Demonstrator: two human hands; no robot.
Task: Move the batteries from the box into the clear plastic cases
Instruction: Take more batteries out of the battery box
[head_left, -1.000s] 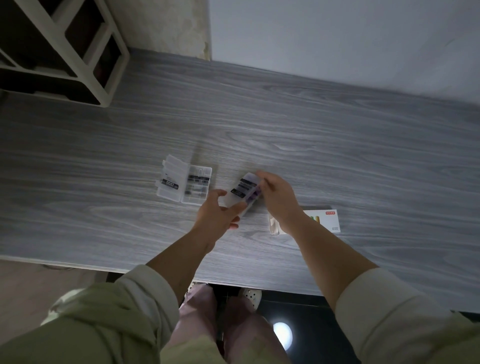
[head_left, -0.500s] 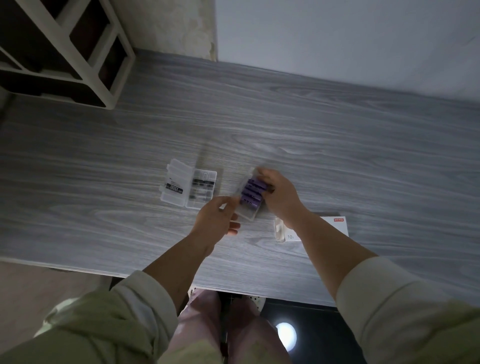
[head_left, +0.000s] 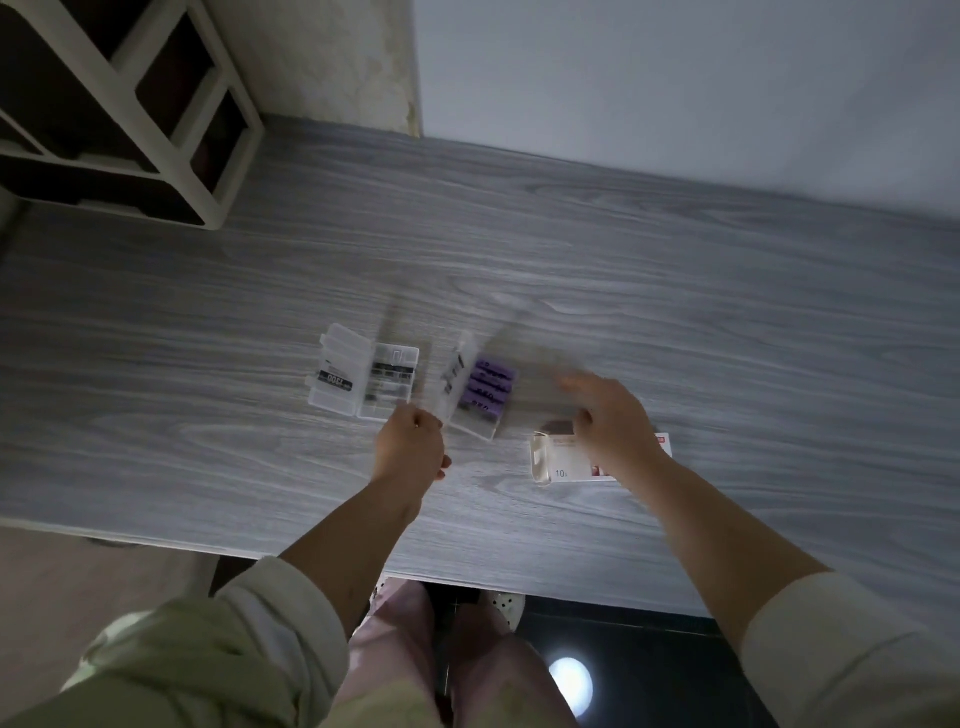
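Purple batteries (head_left: 485, 387); grey woodgrain table (head_left: 675, 322); white box (head_left: 571, 465).

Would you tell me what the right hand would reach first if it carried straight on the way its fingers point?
Probably the open clear case holding purple batteries; the right hand points left toward it, though height is unclear.

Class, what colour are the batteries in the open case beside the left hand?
Purple batteries, seen best in the head view.

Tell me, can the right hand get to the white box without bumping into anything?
Probably yes. The right hand is open and already hovers right over the white box on the table. Nothing lies between them; the case with purple batteries sits off to its left, out of the way.
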